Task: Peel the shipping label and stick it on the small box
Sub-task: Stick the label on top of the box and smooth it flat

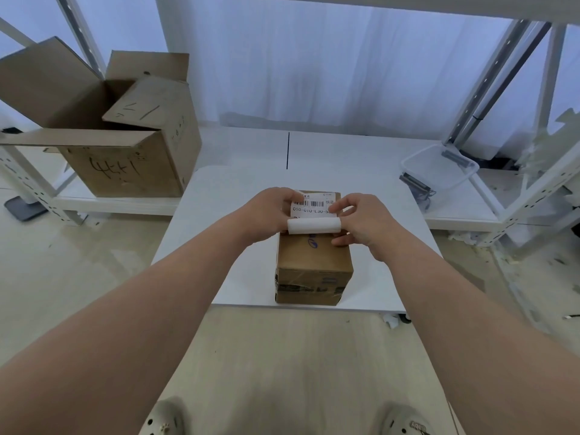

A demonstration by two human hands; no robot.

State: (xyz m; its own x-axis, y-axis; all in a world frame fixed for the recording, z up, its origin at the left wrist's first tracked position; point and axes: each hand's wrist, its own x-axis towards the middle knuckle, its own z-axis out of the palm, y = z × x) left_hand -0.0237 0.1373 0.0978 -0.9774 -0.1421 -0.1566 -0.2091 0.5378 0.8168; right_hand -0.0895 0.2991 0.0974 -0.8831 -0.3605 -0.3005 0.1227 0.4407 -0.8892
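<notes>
A small brown cardboard box [314, 262] stands on a low white table [244, 277]. A white shipping label [312, 208] with a barcode lies over the far part of the box top; its near end curls up into a white roll [314, 226]. My left hand [266, 215] pinches the label's left edge, thumb on the printed face. At the label's right edge, my right hand [361, 219] grips in the same way, its lower fingers resting on the box top.
A large open cardboard box [125, 152] sits on a low white shelf at the left. A clear plastic tub [439, 171] sits on the right shelf beside a metal rack frame [533, 189]. White curtains hang behind. My shoes show at the bottom edge.
</notes>
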